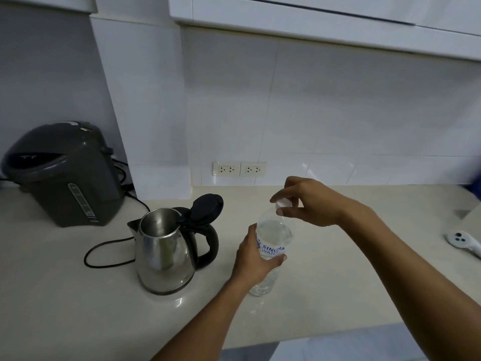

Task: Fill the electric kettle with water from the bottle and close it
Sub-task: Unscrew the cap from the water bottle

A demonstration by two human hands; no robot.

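A steel electric kettle (164, 254) with a black handle stands on the beige counter (78, 308), and its black lid (207, 208) is flipped up, so the inside shows. To its right, a clear water bottle (273, 238) with a white label stands upright on the counter. My left hand (256, 259) is wrapped around the bottle's middle. My right hand (304, 201) pinches the white cap (283, 203) at the bottle's top with its fingertips.
A dark grey water dispenser pot (65, 175) stands at the back left, with black cords (104, 248) trailing toward the kettle. Two wall sockets (239, 169) sit above the counter. A white controller-like object (464, 242) lies at the right edge. Cabinets hang overhead.
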